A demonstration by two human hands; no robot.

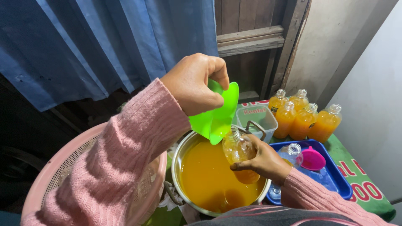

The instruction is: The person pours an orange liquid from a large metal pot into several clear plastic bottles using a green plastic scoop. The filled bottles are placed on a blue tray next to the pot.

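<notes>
The left hand (pixel 194 83) closes its grip on a green scoop (pixel 215 115) tilted over the small bottle (pixel 240 152) that the right hand (pixel 261 161) clasps above the pot (pixel 180 150) of orange liquid, so filling seems underway, needing a steady pour.

Clear bottle (pixel 240 152) partly filled with orange liquid, tilted over pot, bent green scoop (pixel 217 115) at its mouth
</notes>
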